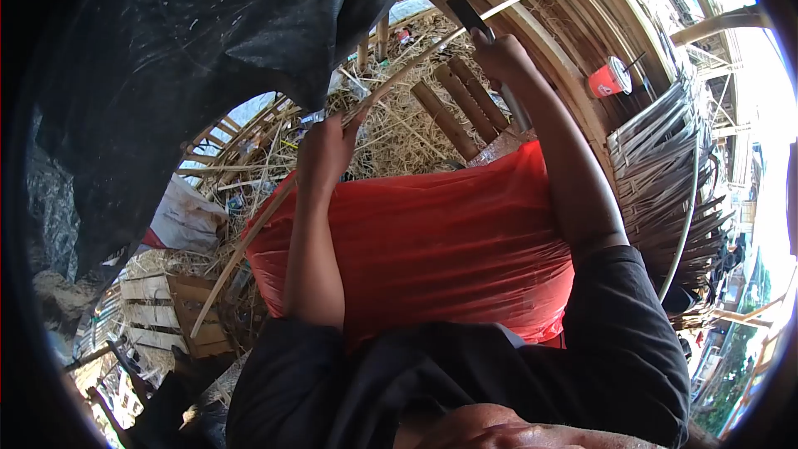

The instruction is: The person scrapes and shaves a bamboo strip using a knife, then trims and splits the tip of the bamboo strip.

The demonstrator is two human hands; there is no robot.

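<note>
A long, thin bamboo strip [399,75] runs diagonally from the lower left to the upper right. My left hand [324,154] is closed around it near its middle. In my right hand [503,58] is a knife [468,15], its flat dark end showing past my fingers against the strip. A greyish length of it extends back beneath my wrist. Over my lap lies a red cloth [424,241], under both forearms.
Bamboo slats [470,104] and loose shavings [399,133] lie ahead. Black plastic sheeting [224,25] hangs at the left. A red cup [609,77] with a straw stands at the right, near woven thatch [665,166]. A wooden crate [154,312] sits at lower left.
</note>
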